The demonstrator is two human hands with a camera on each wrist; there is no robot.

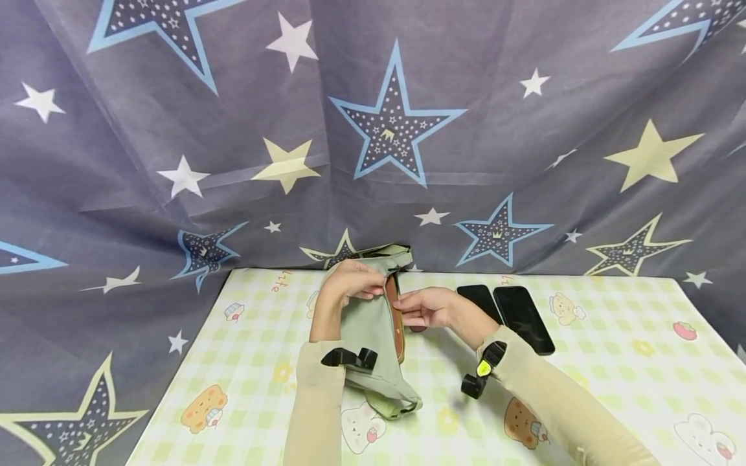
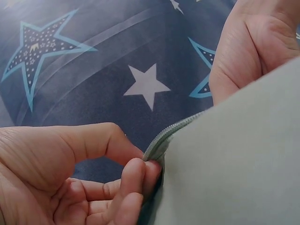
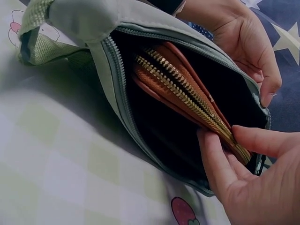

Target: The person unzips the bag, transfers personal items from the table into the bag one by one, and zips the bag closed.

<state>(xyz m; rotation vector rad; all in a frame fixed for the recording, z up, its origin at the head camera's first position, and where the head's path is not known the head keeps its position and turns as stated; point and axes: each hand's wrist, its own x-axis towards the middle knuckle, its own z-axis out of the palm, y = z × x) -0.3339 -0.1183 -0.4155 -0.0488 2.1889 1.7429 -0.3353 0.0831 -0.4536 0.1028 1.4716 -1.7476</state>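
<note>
A pale green zippered bag (image 1: 367, 336) stands on the table with its mouth open toward the right. My left hand (image 1: 355, 281) pinches the zipper edge near the bag's far end, thumb and fingertips meeting at the teeth in the left wrist view. Inside the mouth sits a brown wallet (image 3: 180, 89) with gold zipper teeth along its top. My right hand (image 1: 428, 307) reaches into the opening and pinches one end of that wallet between thumb and fingers. Most of the wallet lies within the dark interior, its lower part hidden.
Two black phones lie side by side on the right; the nearer phone (image 1: 524, 320) is fully visible, the other phone (image 1: 479, 301) partly behind the right forearm. A checked tablecloth (image 1: 629, 388) covers the table. A star-patterned curtain (image 1: 495, 149) hangs behind its far edge. The bag's woven strap (image 3: 58, 51) trails at the near end.
</note>
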